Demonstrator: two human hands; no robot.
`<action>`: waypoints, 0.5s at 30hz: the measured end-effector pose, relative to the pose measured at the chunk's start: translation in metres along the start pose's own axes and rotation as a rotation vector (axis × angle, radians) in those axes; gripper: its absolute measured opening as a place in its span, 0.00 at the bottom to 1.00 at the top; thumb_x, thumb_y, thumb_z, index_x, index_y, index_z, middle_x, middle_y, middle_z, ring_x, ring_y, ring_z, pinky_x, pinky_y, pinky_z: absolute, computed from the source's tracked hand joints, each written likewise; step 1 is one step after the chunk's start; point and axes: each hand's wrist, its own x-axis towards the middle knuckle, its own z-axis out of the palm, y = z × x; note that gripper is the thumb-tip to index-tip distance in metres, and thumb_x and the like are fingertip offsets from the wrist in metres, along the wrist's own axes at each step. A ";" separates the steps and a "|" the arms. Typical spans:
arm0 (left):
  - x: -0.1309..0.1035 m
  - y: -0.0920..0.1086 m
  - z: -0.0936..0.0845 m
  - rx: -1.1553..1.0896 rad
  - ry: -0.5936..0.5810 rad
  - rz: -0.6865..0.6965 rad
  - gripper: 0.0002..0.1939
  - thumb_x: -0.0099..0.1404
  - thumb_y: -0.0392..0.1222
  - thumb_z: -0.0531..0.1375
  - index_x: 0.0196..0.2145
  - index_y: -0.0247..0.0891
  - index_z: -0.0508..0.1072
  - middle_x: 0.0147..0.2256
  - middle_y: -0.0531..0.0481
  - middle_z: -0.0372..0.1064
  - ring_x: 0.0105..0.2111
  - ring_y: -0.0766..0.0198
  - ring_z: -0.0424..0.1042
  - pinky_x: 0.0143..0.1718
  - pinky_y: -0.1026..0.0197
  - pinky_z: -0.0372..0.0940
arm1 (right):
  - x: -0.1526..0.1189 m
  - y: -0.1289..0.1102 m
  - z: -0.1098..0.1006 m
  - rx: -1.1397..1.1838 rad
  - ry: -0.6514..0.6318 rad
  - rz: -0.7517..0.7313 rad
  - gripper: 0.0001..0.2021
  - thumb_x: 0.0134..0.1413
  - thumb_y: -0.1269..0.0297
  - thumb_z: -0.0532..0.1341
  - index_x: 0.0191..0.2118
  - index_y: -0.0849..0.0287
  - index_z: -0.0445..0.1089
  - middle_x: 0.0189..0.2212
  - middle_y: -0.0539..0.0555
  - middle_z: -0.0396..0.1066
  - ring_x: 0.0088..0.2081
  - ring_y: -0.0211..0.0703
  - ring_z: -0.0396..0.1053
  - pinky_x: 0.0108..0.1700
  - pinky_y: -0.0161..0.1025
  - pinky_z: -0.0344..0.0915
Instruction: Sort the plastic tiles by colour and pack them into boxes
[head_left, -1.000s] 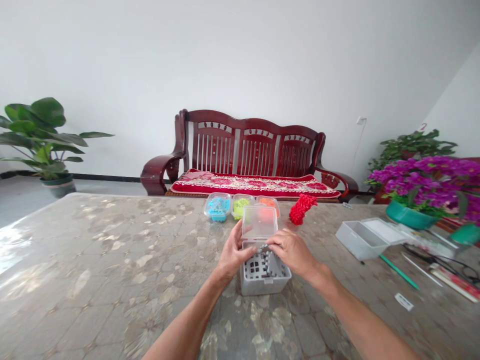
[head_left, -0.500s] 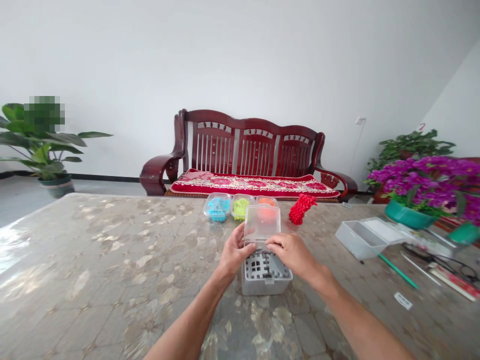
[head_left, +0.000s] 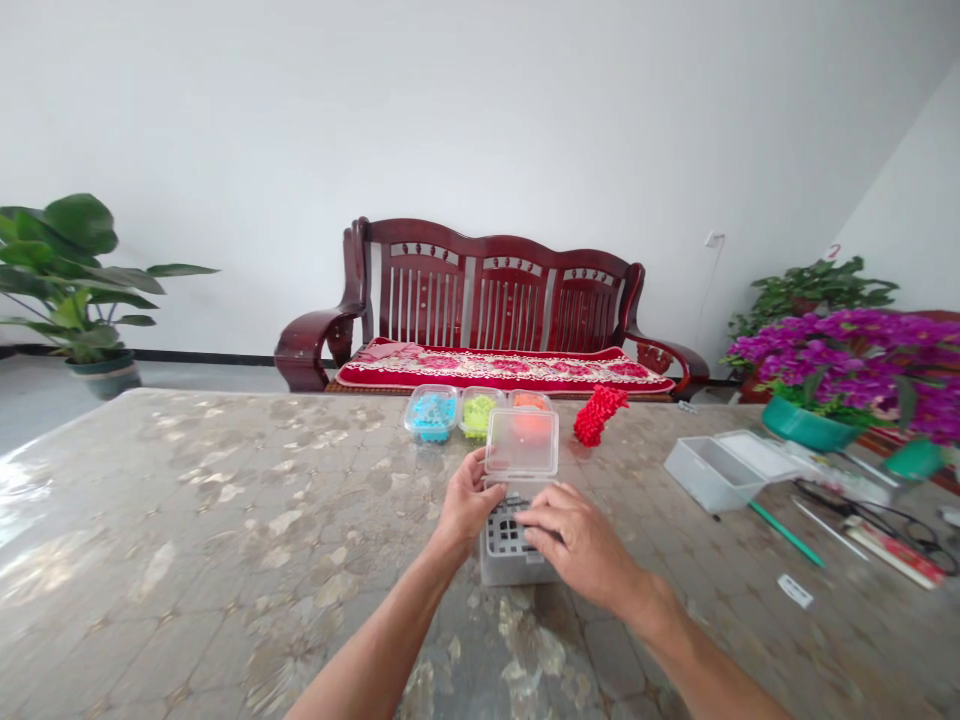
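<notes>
A frosted plastic box (head_left: 517, 572) stands on the table with its hinged lid (head_left: 522, 442) raised. Inside lie grey plastic lattice pieces (head_left: 504, 536). My left hand (head_left: 463, 505) grips the box at its back left side, thumb over the rim and fingers around the outside by the lid hinge. My right hand (head_left: 581, 545) reaches over the box, thumb and forefinger bent close together at the grey pieces. Whatever lies between those fingertips is too small to make out. The right part of the box is hidden under this hand.
Behind the box sit tubs of blue pieces (head_left: 433, 415), lime-green pieces (head_left: 478, 412) and orange pieces (head_left: 531, 403). A red beaded object (head_left: 600, 415) is near them. Rightward are another open box (head_left: 705, 478), a green stick (head_left: 787, 534) and a flower pot (head_left: 810, 425).
My right hand has moved from the back rim by the lid down and forward over the grey pieces. The left hand keeps its hold on the box, and the lid stays raised.
</notes>
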 end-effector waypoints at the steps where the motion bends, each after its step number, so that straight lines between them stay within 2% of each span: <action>1: 0.000 0.000 0.000 0.005 0.000 0.008 0.30 0.45 0.32 0.68 0.47 0.37 0.68 0.38 0.47 0.76 0.37 0.60 0.76 0.43 0.58 0.68 | 0.001 -0.001 0.000 0.003 -0.019 -0.006 0.11 0.59 0.67 0.59 0.44 0.49 0.77 0.36 0.51 0.73 0.42 0.42 0.68 0.46 0.39 0.64; 4: 0.002 -0.001 -0.003 0.002 -0.004 -0.002 0.30 0.45 0.37 0.70 0.47 0.36 0.69 0.38 0.46 0.77 0.37 0.60 0.76 0.42 0.58 0.68 | 0.005 0.000 0.000 0.014 0.017 0.034 0.11 0.59 0.69 0.59 0.42 0.51 0.77 0.36 0.52 0.73 0.42 0.41 0.68 0.46 0.37 0.64; 7: 0.003 -0.003 -0.005 -0.041 -0.012 -0.022 0.30 0.47 0.46 0.71 0.47 0.35 0.70 0.39 0.44 0.77 0.39 0.57 0.76 0.44 0.57 0.67 | 0.012 0.004 -0.001 -0.051 0.077 0.075 0.12 0.61 0.68 0.58 0.47 0.52 0.75 0.39 0.53 0.72 0.44 0.42 0.67 0.48 0.38 0.63; 11: 0.002 -0.003 -0.007 -0.065 -0.009 -0.037 0.28 0.53 0.53 0.68 0.47 0.35 0.72 0.42 0.44 0.77 0.42 0.55 0.75 0.43 0.57 0.67 | 0.018 0.006 0.000 -0.223 0.021 0.060 0.12 0.62 0.63 0.57 0.47 0.50 0.75 0.36 0.53 0.71 0.42 0.45 0.65 0.46 0.41 0.62; 15: -0.002 0.001 -0.008 -0.065 0.003 -0.086 0.28 0.56 0.57 0.64 0.48 0.37 0.73 0.40 0.46 0.78 0.37 0.58 0.76 0.40 0.59 0.68 | 0.017 0.010 0.002 -0.264 0.019 0.067 0.11 0.62 0.65 0.57 0.42 0.51 0.77 0.35 0.54 0.70 0.41 0.46 0.64 0.45 0.41 0.62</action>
